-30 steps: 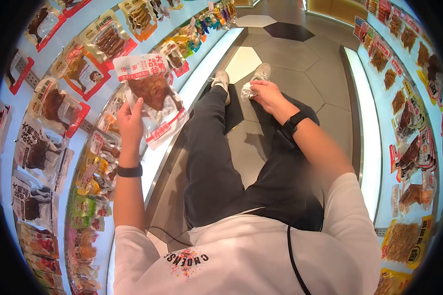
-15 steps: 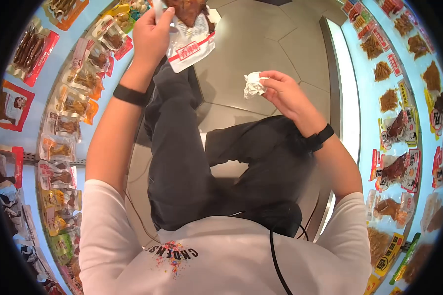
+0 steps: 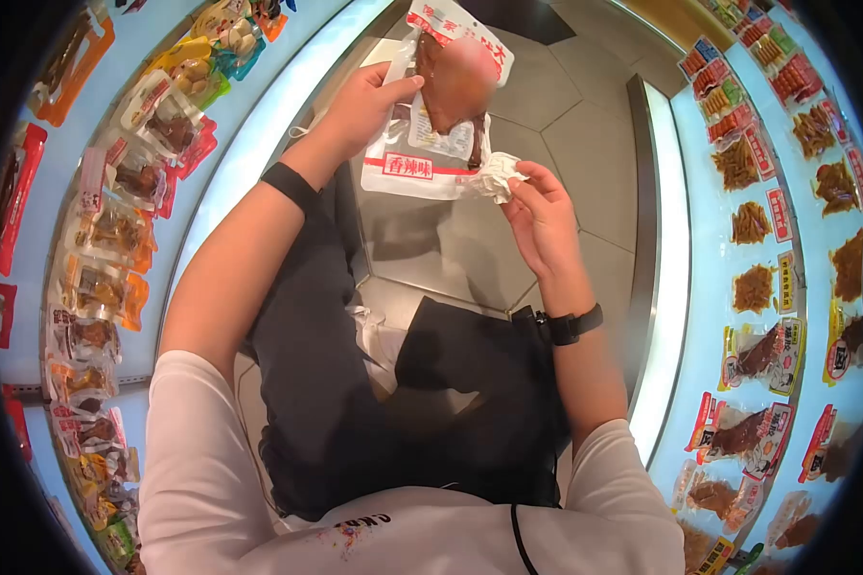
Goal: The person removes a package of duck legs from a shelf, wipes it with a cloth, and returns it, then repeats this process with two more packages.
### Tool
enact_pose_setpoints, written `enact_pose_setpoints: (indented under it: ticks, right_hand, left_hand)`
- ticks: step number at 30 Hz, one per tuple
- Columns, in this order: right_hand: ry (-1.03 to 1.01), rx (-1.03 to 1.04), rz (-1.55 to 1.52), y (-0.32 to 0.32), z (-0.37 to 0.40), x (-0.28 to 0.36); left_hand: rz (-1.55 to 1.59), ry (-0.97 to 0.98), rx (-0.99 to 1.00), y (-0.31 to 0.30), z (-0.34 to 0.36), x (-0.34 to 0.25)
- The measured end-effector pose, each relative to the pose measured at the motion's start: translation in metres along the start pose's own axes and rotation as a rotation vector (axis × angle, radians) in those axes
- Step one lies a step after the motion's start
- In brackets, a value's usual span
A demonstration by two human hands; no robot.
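Note:
A large clear-fronted food packet [image 3: 408, 165] with red and white printing and brown meat inside hangs in front of me at the top centre. My left hand [image 3: 362, 107] grips its left edge, thumb on the front. Crumpled white tissue [image 3: 498, 178] is pinched between the thumb and fingers of my right hand [image 3: 542, 213], and it touches or overlaps the packet's lower right corner. Part of the packet's upper front is blurred.
Shelves with packaged snacks curve along the left [image 3: 96, 287] and right [image 3: 738, 287]. Lit strips edge both shelves. My legs in dark trousers [image 3: 307, 383] are bent above the tiled floor [image 3: 431, 240].
The packet and my left hand have come lower and to the right, so more of the packet shows. My right hand has moved slightly down, bringing the tissue to the packet's corner.

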State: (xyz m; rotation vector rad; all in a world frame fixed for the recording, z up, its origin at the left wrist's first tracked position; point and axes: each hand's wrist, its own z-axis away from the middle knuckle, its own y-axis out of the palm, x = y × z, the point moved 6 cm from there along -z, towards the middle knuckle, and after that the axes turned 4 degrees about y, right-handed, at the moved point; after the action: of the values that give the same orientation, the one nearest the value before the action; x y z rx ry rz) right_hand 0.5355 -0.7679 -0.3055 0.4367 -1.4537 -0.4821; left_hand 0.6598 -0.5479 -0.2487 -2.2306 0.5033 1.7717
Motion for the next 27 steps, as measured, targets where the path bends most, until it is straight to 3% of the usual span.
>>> enact_pose_setpoints:
  ticks: [6, 9, 11, 12, 13, 15, 16, 19, 20, 23, 27]
  right_hand:
    - [-0.535, -0.238, 0.233, 0.004, -0.017, 0.060]
    - [-0.617, -0.140, 0.449, 0.014, -0.013, 0.030]
    - [-0.856, -0.185, 1.005, 0.030, -0.004, 0.015]
    - [-0.955, -0.266, 1.071, 0.027, -0.001, 0.017]
    - [-1.059, -0.341, 1.137, 0.026, 0.002, 0.020]
    - [-0.988, -0.468, 0.995, 0.010, -0.002, 0.026]
    - [-0.954, -0.528, 0.924, 0.003, -0.001, 0.028]
    - [-0.894, -0.111, 1.144, 0.042, 0.013, -0.004]
    - [-0.873, -0.059, 1.125, 0.040, 0.014, -0.013]
    - [-0.752, -0.345, 1.008, 0.009, 0.011, 0.010]
    - [-0.745, -0.315, 0.763, -0.017, 0.005, 0.025]
  left_hand:
    - [0.217, -0.132, 0.124, 0.031, -0.024, 0.035]
    - [0.410, -0.226, 0.158, 0.052, -0.001, 0.053]
    - [0.509, -0.255, 0.204, 0.061, 0.013, 0.050]
    - [0.561, -0.220, 0.280, 0.065, 0.016, 0.041]
    - [0.592, -0.217, 0.213, 0.063, 0.016, 0.040]
    - [0.648, -0.200, 0.073, 0.061, 0.013, 0.041]
    - [0.654, -0.186, 0.105, 0.056, 0.013, 0.045]
    - [0.665, -0.120, 0.156, 0.050, 0.011, 0.039]
    - [0.793, -0.176, 0.201, 0.054, 0.018, 0.030]
    - [0.842, -0.217, 0.079, 0.063, 0.020, 0.029]
    - [0.840, -0.344, 0.059, 0.043, 0.019, 0.046]
